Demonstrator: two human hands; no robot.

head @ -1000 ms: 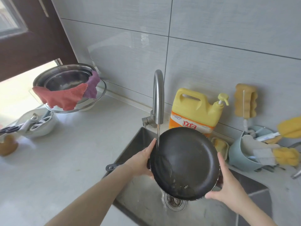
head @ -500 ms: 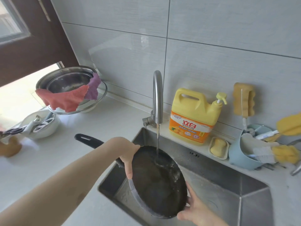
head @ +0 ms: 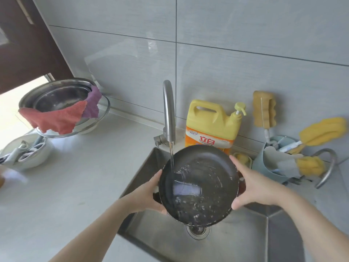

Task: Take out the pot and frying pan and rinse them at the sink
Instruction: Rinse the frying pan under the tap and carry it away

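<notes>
I hold the black frying pan (head: 200, 184) tilted over the steel sink (head: 245, 241), its wet inside facing me. My left hand (head: 149, 193) grips the pan's left rim and my right hand (head: 253, 184) grips its right rim. A thin stream of water runs from the curved tap (head: 169, 110) onto the pan's upper left. Water pools and glints in the pan's lower half. The pan's handle is hidden behind it. No pot shows in the sink.
A yellow detergent jug (head: 211, 123) stands behind the sink, a soap dish (head: 243, 158) and a blue caddy (head: 272, 167) with sponges and brushes to its right. On the left counter sit steel bowls (head: 56, 97) draped with red and purple cloths, and a white bowl (head: 28, 154) of utensils.
The pan has swung from low and left, handle out over the counter, back up under the tap. My left hand moved from the handle side to the left rim; my right hand rose to the right rim.
</notes>
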